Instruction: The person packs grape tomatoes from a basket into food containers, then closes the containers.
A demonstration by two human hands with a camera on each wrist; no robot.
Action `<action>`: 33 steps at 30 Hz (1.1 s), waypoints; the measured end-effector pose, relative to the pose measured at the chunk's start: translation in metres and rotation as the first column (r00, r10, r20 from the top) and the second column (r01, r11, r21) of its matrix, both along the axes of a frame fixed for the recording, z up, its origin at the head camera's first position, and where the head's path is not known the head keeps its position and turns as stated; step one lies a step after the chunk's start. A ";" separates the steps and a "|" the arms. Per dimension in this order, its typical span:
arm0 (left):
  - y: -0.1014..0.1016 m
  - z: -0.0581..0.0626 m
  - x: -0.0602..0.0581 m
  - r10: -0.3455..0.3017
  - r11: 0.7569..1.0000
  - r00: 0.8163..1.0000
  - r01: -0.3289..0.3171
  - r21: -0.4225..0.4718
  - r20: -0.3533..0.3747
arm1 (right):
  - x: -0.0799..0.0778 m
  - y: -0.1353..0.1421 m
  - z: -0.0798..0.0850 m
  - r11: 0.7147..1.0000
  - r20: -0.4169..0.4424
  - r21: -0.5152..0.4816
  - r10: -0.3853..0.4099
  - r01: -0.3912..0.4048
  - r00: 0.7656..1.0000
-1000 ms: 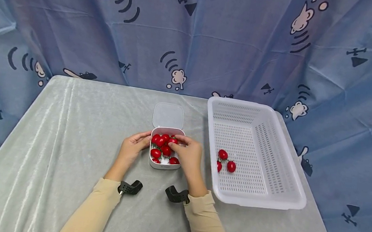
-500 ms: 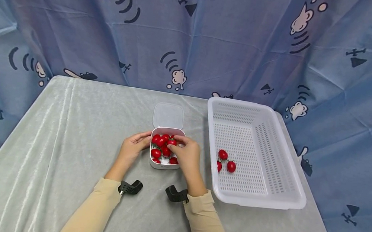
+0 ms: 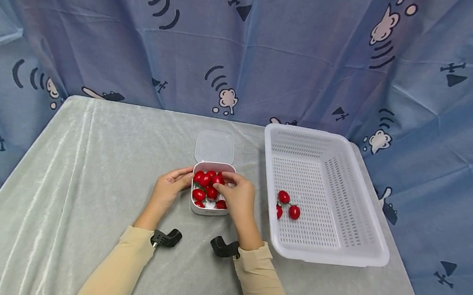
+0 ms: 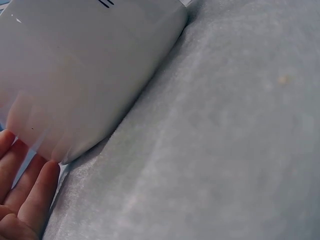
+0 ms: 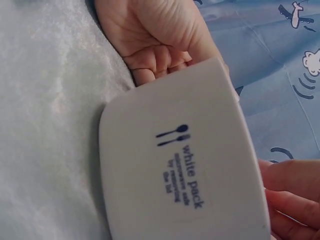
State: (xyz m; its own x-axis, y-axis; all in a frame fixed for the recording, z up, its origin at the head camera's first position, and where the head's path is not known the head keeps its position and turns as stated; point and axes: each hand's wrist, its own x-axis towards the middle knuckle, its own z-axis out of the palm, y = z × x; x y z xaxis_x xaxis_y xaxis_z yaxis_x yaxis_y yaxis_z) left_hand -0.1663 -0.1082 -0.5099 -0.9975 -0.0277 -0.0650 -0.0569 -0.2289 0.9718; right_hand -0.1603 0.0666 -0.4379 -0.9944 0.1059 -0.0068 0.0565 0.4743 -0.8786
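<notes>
White plastic basket (image 3: 332, 258) sits right of the lidded box (image 3: 210, 212); the left hand (image 3: 168, 189) touches the box, fingers relaxed; the right hand (image 3: 239, 196) seemingly pinches a cherry tomato (image 3: 218, 179) inside, probably placing it; next calls for gentle release.

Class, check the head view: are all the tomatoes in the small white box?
No: three tomatoes lie in the large basket.

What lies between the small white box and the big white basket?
In the head view, the right hand lies between the box and the basket; the gray cloth beyond it is bare.
</notes>
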 end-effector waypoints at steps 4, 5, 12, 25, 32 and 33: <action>-0.001 0.000 0.001 0.015 1.000 1.000 -0.015 0.003 0.002 | 0.005 0.004 0.008 0.998 -0.004 -0.053 -0.018 0.017 1.000; -0.001 -0.001 0.001 0.019 1.000 1.000 -0.019 0.003 0.004 | 0.007 0.006 0.012 0.997 -0.009 -0.068 -0.021 0.020 1.000; -0.001 -0.002 -0.002 0.027 1.000 1.000 -0.027 0.008 0.005 | 0.013 0.025 0.052 0.985 -0.015 -0.173 0.019 -0.022 1.000; 0.000 0.000 -0.003 0.011 0.999 1.000 -0.012 0.047 0.019 | 0.013 0.075 0.093 0.985 0.019 -0.172 0.010 -0.006 1.000; -0.001 -0.002 -0.003 0.000 0.999 1.000 -0.002 0.045 0.032 | 0.007 0.103 0.101 0.997 0.000 -0.082 0.015 -0.015 1.000; -0.002 -0.002 -0.003 0.000 0.999 0.999 -0.002 0.044 0.033 | 0.006 0.107 0.101 0.997 -0.002 -0.080 0.021 -0.021 1.000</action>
